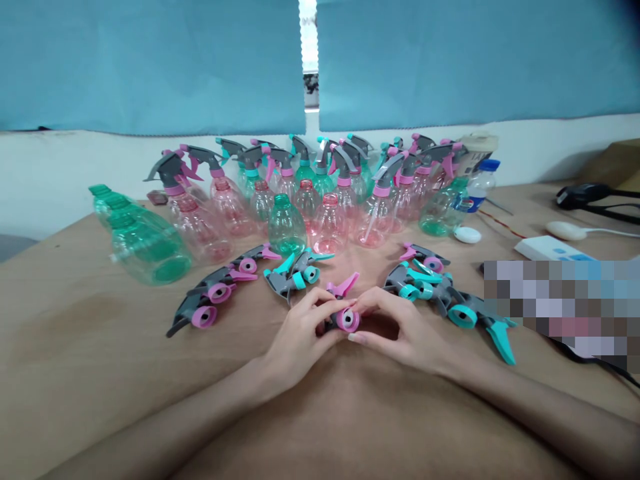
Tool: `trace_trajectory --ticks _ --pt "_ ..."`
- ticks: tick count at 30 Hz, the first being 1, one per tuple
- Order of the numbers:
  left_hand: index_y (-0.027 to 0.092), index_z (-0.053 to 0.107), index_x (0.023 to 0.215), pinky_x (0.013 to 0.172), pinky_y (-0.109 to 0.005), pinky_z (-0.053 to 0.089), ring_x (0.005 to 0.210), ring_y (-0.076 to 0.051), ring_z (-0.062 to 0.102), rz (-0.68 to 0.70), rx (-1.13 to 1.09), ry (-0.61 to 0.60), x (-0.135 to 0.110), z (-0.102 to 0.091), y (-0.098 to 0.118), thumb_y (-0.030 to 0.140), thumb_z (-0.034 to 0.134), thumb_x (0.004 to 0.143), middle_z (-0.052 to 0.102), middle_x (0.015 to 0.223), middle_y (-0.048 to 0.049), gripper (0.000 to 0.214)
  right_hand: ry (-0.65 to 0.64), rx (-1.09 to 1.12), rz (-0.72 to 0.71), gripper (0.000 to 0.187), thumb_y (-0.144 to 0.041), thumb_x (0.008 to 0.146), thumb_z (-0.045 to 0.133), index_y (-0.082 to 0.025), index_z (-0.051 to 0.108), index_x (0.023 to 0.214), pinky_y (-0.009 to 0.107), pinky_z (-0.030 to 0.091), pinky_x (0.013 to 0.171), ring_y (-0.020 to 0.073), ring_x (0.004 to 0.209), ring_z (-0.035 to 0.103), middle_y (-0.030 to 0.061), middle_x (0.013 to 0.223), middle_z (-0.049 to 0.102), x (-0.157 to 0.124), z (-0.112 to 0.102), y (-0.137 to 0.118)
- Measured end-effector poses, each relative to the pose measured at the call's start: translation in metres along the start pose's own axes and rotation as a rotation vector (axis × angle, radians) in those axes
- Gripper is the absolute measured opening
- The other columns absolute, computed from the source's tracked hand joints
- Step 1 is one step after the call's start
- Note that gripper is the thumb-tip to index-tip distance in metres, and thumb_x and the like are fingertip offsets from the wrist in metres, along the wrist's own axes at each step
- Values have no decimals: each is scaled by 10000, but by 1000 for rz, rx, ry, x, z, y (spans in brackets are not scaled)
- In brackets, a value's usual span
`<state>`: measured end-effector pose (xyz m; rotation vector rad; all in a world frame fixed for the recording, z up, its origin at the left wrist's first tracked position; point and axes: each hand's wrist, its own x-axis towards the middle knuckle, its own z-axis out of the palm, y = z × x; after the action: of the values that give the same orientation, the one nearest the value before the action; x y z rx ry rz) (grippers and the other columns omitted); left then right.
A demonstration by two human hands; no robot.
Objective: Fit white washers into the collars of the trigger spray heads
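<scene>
Both my hands meet at the middle of the wooden table (pixel 75 347) around one grey spray head with a pink trigger and pink collar (pixel 344 308). My left hand (pixel 300 340) pinches its body from the left. My right hand (pixel 400 330) holds it from the right, fingertips at the pink collar. Loose spray heads lie on either side: pink-trimmed ones (pixel 215 297) to the left, teal-trimmed ones (pixel 295 272) just behind, and another pile (pixel 445 297) to the right.
Behind stand several pink and green plastic bottles (pixel 287 227), some capped with sprayers; green bottles (pixel 145 247) lie on their sides at left. A water bottle (pixel 483 180), a white box (pixel 550 250), cables and a blurred patch sit at right. Blue curtains hang behind.
</scene>
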<state>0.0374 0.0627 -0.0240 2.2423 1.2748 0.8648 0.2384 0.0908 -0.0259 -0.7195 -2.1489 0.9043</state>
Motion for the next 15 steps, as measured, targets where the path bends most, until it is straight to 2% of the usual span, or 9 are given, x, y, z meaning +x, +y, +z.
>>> trace_trajectory --ticks 7,15 --pt "239 608 1121 738 -297 515 859 -164 573 23 18 -8 0 1 -1 136 617 845 554 1023 -31 295 23 11 -39 125 -296 837 643 -204 589 903 348 486 799 187 894 566 44 927 591 0 1 2" --pt "223 578 1120 827 -349 495 910 -176 559 47 59 -20 0 3 -2 99 597 853 537 1043 -44 295 5 27 5 91 -249 850 624 -176 583 887 343 470 791 176 862 561 49 909 575 0 0 -1"
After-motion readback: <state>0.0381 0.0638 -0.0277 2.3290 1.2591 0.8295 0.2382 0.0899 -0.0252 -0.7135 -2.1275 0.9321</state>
